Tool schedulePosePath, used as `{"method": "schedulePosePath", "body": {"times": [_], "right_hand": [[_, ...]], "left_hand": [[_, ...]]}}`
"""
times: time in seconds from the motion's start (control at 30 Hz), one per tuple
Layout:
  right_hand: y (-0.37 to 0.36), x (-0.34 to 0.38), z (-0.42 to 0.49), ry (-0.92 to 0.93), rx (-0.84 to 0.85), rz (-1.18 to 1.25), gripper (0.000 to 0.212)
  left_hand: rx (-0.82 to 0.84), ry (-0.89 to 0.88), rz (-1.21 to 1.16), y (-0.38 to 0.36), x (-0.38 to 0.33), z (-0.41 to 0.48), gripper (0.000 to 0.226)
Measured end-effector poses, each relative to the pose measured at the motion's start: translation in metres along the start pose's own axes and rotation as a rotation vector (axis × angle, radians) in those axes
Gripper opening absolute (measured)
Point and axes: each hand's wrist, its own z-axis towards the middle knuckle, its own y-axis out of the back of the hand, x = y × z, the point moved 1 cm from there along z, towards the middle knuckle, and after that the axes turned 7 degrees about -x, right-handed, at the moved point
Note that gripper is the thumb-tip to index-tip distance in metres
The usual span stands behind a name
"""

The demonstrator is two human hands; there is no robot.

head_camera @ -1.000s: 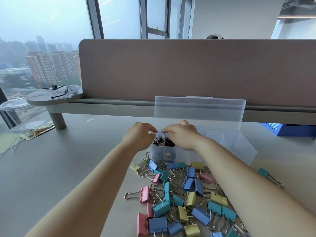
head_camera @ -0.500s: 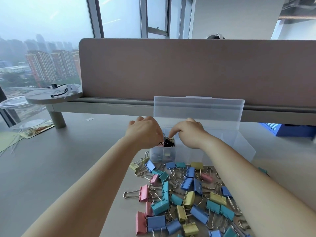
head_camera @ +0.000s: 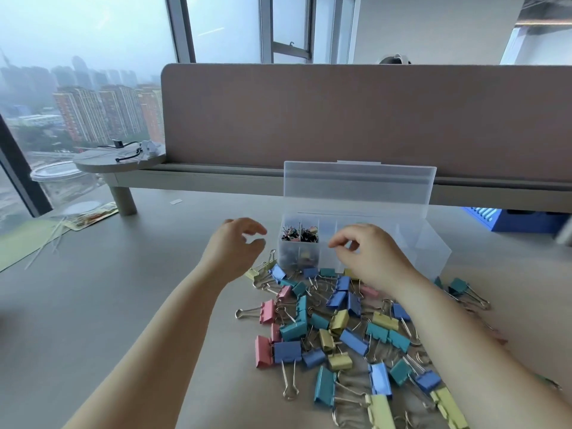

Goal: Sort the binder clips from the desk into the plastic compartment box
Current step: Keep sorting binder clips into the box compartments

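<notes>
Several dozen clips [head_camera: 291, 331] heaped in front of the one box [head_camera: 433, 252], some cropped or under the right forearm, tiny ones in its left cells; left hand [head_camera: 236, 247], right hand [head_camera: 370, 258] both loosely curled, empty.

pink divider [head_camera: 340, 119] at back | round shelf [head_camera: 93, 160] left, black cable [head_camera: 126, 156] on it | blue box [head_camera: 526, 226] right

pastel binder clips [head_camera: 337, 335], clear box [head_camera: 430, 252], mauve divider [head_camera: 356, 119]
</notes>
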Motion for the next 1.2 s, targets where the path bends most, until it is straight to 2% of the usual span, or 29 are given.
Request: {"method": "schedulePosePath", "body": {"times": [0.07, 0.13, 0.23, 0.37, 0.47, 0.63, 0.77, 0.83, 0.9, 1.07, 1.13, 1.2], "right_hand": [[-0.01, 0.004, -0.014, 0.004, 0.083, -0.05, 0.02], [-0.019, 0.009, -0.021, 0.014, 0.133, -0.097, 0.023], [-0.029, 0.017, -0.025, 0.01, 0.155, -0.124, 0.03], [-0.039, 0.023, -0.03, 0.012, 0.18, -0.163, 0.031], [-0.045, 0.023, -0.031, 0.014, 0.183, -0.209, 0.036], [-0.052, 0.024, -0.027, -0.037, 0.176, -0.18, 0.037], [-0.056, 0.028, -0.028, -0.061, 0.168, -0.171, 0.035], [-0.056, 0.029, -0.028, -0.061, 0.155, -0.157, 0.033], [-0.055, 0.028, -0.027, -0.064, 0.139, -0.111, 0.029], [-0.05, 0.026, -0.026, -0.097, 0.158, 0.068, 0.013], [-0.047, 0.025, -0.024, -0.176, 0.119, 0.185, 0.011], [-0.043, 0.026, -0.023, -0.338, 0.114, 0.425, 0.008]], "left_hand": [[-0.018, 0.133, -0.057, 0.005, 0.018, -0.015, 0.01], [0.003, 0.19, -0.088, 0.009, 0.03, -0.026, 0.009], [0.035, 0.164, -0.032, 0.006, 0.034, -0.032, 0.012], [0.077, 0.153, 0.068, -0.01, 0.04, -0.031, 0.034], [0.066, 0.151, 0.13, -0.017, 0.046, -0.029, 0.041], [0.001, 0.12, 0.196, -0.021, 0.046, -0.03, 0.032], [-0.045, 0.174, 0.167, -0.019, 0.045, -0.031, 0.029], [-0.071, 0.206, 0.06, -0.015, 0.044, -0.029, 0.027], [-0.089, 0.269, -0.165, -0.009, 0.041, -0.028, 0.021], [0.021, 0.636, -0.878, 0.006, 0.028, -0.029, 0.01], [0.066, 0.762, -1.104, 0.009, 0.025, -0.03, 0.006], [0.093, 0.825, -1.246, 0.011, 0.025, -0.03, 0.005]]}}
